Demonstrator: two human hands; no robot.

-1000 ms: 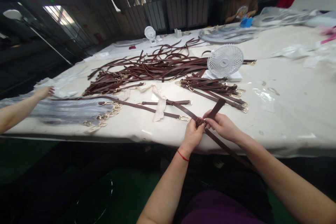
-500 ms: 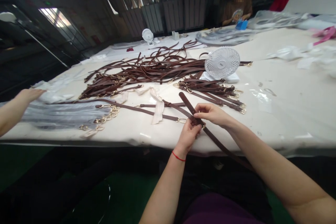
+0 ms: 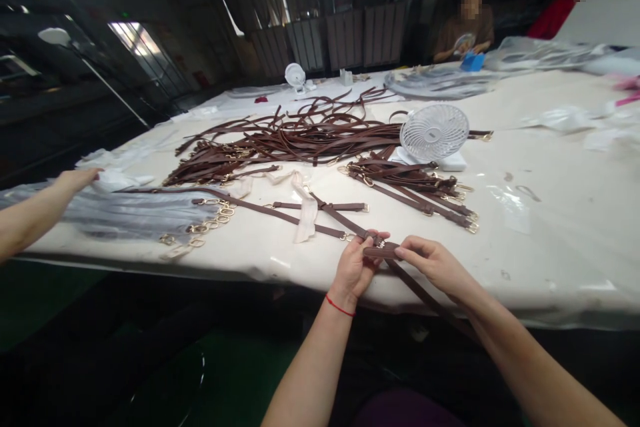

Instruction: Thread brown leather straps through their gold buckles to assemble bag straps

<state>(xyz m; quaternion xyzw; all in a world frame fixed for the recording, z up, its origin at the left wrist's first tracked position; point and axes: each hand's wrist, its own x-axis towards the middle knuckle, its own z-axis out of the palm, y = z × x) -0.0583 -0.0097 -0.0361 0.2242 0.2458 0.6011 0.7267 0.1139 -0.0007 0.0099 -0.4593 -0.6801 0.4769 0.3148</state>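
Note:
Near the table's front edge, a dark brown strap (image 3: 417, 290) with a metal buckle is held between my two hands. My left hand (image 3: 356, 265), with a red cord at the wrist, is closed round the strap at the buckle. With thumb and fingers my right hand (image 3: 433, 263) pinches the strap's folded-over end, just right of the buckle. One length of the strap hangs over the table edge beneath my right forearm. Just beyond my left hand lie another brown strap (image 3: 285, 215) with a gold clip and a short strap piece (image 3: 345, 207) with a buckle.
A large pile of brown straps (image 3: 300, 137) lies mid-table, beside a white fan (image 3: 434, 132). Plastic-wrapped straps with gold rings (image 3: 150, 213) lie at left, under another person's arm (image 3: 45, 210). A crumpled cream strip (image 3: 306, 217) lies ahead. Another person (image 3: 465, 27) sits across the table.
The strap's free end, which pointed up and away, is now folded down to the right across the buckle. My right hand has moved lower and right with it. The view has shifted slightly.

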